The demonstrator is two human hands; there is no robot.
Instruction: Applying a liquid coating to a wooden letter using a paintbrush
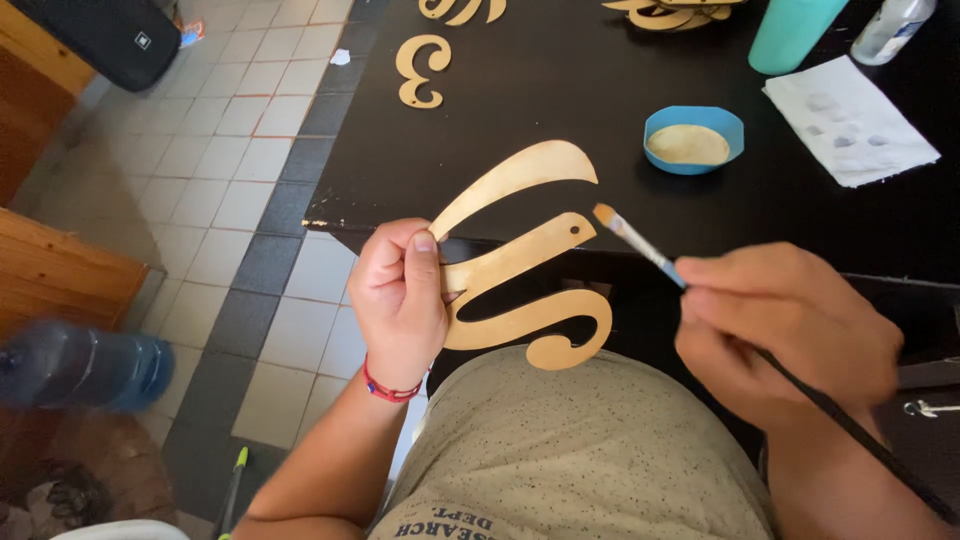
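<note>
My left hand [400, 295] grips a flat, curly wooden cutout [520, 260], pale gold, holding it up over my lap at the black table's near edge. My right hand [790, 325] holds a thin paintbrush [640, 245] with a long black handle. Its orange-tipped bristles hover just right of the cutout's middle arm, not clearly touching it. A small blue bowl [694, 140] of beige paint sits on the table beyond the brush.
On the black table [520, 100] lie a wooden figure-shaped cutout [422, 70], more cutouts at the far edge [665, 14], a teal cup [790, 35], a clear bottle [893, 28] and a stained white paper [850, 120]. A blue water jug [85, 365] lies on the tiled floor, left.
</note>
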